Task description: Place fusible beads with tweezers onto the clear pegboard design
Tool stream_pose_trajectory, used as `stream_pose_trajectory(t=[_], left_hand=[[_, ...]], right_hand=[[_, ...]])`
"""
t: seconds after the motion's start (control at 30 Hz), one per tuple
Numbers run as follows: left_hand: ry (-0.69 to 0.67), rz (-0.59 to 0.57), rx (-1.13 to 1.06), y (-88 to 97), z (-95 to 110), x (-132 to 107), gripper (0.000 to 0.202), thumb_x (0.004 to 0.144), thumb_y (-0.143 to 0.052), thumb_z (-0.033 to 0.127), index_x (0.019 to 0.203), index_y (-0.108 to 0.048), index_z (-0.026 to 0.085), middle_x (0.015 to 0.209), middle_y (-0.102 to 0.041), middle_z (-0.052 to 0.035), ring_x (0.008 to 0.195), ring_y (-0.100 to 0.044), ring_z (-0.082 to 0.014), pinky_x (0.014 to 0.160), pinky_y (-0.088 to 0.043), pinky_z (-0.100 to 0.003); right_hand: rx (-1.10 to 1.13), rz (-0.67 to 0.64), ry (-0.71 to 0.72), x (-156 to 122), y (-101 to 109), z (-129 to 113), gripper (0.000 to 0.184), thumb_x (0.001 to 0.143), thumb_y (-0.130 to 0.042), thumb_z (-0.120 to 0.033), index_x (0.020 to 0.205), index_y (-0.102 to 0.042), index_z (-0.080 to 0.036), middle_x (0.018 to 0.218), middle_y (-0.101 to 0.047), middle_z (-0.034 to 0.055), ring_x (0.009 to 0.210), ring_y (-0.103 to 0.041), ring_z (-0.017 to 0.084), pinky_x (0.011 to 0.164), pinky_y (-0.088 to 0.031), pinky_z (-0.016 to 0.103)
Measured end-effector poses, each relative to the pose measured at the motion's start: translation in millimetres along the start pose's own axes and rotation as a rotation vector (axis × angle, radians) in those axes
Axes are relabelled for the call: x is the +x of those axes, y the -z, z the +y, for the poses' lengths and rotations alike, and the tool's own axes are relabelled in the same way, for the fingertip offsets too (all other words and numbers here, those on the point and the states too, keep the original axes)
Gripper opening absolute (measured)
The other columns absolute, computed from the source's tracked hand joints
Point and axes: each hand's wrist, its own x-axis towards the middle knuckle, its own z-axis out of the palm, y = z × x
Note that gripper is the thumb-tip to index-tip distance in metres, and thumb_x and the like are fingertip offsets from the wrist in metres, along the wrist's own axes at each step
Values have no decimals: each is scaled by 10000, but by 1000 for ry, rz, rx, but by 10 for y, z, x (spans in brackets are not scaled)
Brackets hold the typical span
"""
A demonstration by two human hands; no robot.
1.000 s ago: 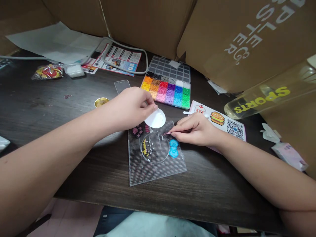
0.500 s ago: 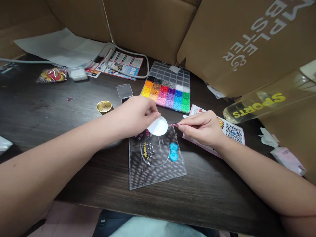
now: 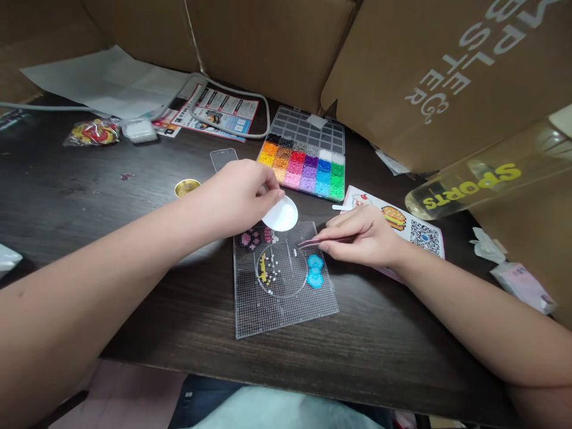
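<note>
My left hand (image 3: 239,193) pinches the edge of a small white round dish (image 3: 281,214) and holds it just above the far edge of a clear square pegboard (image 3: 283,298). My right hand (image 3: 360,238) grips thin tweezers (image 3: 313,242), whose tips point left over the pegboard. On the pegboard lie a clear round board (image 3: 281,271) with yellow and white beads, a blue bead bow (image 3: 315,270) and a dark and pink bead patch (image 3: 251,237).
A sorted box of coloured beads (image 3: 308,161) stands behind the pegboard. A pattern card (image 3: 402,223) lies right, under a clear bottle marked SPORTS (image 3: 487,179). A gold lid (image 3: 186,187), leaflets, cable and cardboard boxes (image 3: 438,71) ring the dark table (image 3: 134,310).
My right hand brought the tweezers up to the white dish half a second ago and has now lowered them back over the pegboard. My left hand keeps the dish in place.
</note>
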Motion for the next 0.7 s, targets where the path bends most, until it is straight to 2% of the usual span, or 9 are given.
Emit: stream_pose_trajectory(t=[0.1, 0.37, 0.7], left_hand=[[9, 8, 59, -12, -22, 22, 212, 956, -609, 369, 898, -737, 210, 829, -792, -11, 734, -715, -197, 693, -434, -326], [9, -7, 47, -20, -6, 32, 223, 941, -594, 375, 892, -738, 212, 831, -789, -8, 746, -714, -192, 708, -441, -322], [6, -40, -6, -33, -15, 12, 207, 944, -616, 382, 893, -740, 224, 783, -779, -1, 608, -682, -177, 617, -438, -314]], right_hand=[[-5, -88, 38, -7, -15, 25, 213, 919, -786, -147, 1108, -880, -118, 698, -774, 70, 514, -610, 92, 463, -448, 198], [-61, -127, 71, -9, -7, 68, 213, 944, -769, -163, 1124, -880, -139, 703, -770, 62, 539, -621, 93, 501, -461, 198], [-69, -133, 2, -9, 15, 25, 213, 966, -752, -233, 1109, -887, -152, 679, -749, 53, 532, -594, 96, 495, -447, 219]])
